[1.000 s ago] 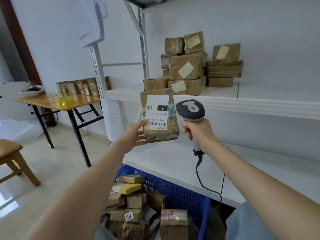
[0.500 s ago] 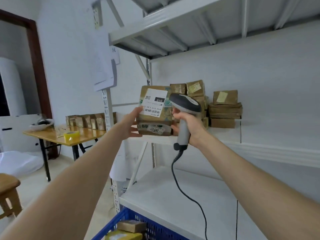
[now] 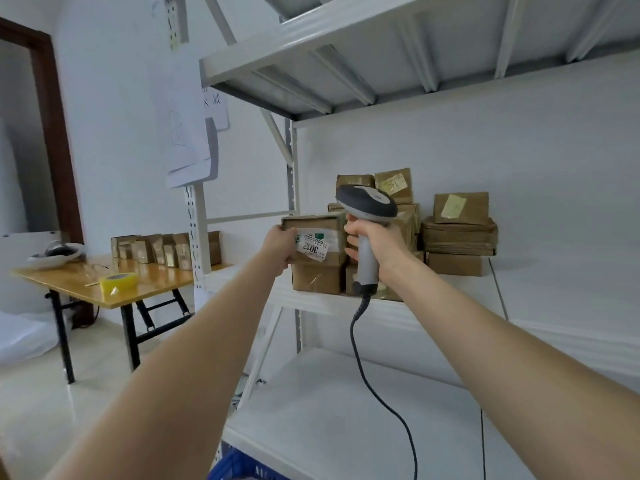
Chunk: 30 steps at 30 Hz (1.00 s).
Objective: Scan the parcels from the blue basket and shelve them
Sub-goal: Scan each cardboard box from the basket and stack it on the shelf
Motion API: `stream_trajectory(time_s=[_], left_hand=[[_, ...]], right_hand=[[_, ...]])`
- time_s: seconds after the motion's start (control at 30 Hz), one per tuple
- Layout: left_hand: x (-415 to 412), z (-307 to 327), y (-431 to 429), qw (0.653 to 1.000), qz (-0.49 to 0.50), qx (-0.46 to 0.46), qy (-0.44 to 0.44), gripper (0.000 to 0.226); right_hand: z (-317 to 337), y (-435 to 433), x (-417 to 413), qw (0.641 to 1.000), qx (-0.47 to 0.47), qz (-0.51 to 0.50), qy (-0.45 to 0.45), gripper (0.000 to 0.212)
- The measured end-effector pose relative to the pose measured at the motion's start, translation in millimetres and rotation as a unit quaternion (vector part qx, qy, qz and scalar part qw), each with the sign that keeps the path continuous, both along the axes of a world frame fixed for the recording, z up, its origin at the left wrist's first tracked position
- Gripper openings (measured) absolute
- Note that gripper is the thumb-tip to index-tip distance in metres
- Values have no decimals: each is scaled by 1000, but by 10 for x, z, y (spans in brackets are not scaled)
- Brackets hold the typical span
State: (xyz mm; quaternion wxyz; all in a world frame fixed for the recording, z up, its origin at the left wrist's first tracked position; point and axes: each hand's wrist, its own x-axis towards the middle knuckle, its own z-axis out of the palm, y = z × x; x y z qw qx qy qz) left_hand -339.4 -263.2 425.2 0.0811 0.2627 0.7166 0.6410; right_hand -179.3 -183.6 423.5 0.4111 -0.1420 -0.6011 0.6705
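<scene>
Head view: parcel going onto the middle shelf

Head camera is looking up along both arms to the rack. The left hand [image 3: 282,249] is gripping the parcel [image 3: 318,244] by its left end, fingers curled round the edge. It is setting the parcel on top of another box [image 3: 317,278] at the front of the shelf [image 3: 554,289]. Whether the parcel is resting there yet or hanging just above, I cannot tell. Its label, reading 3012 upside down, is facing outward, probably so it can be read from the aisle.

The right hand [image 3: 377,244] is clasping the scanner [image 3: 367,206] by the handle, fingers wrapped tight, head up and just beside the parcel's right end. Its cable [image 3: 381,393] is hanging down in front of the lower shelf. Holding the scanner upright is likely keeping it out of the way while the right hand is steadying the parcel; actual contact is not clear.

More parcels are sitting in a pile [image 3: 457,233] behind and to the right, so the new one seems to be joining that group. Only a corner of the basket [image 3: 242,469] is showing, at the bottom edge. A table [image 3: 69,278] with a tape roll [image 3: 117,282] is standing to the left.
</scene>
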Motion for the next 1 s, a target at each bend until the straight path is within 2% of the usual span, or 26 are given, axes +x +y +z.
stream_trajectory(time_s=[0.07, 0.2, 0.3, 0.33, 0.4, 0.47, 0.57, 1.0], left_hand=[[-30, -72, 121, 998, 1, -19, 53, 18], [46, -203, 264, 983, 70, -86, 145, 64], [375, -352, 259, 926, 151, -138, 316, 75], [461, -422, 286, 903, 155, -162, 366, 78], [596, -552, 362, 875, 126, -225, 409, 83], [660, -654, 446, 860, 92, -275, 420, 84], [594, -723, 521, 854, 78, -296, 421, 79], [66, -813, 588, 873, 1, -271, 404, 64]], right_hand=[[-67, 102, 95, 999, -4, -46, -2, 23], [-166, 365, 354, 993, -46, -113, -12, 45], [-226, 514, 557, 986, -80, -141, -30, 56], [-262, 546, 605, 985, -91, -144, -36, 55], [-361, 596, 649, 982, -115, -145, -46, 51], [-458, 619, 655, 980, -135, -137, -47, 51], [-518, 669, 617, 980, -157, -116, -39, 51], [-598, 909, 370, 975, -213, -59, -8, 51]])
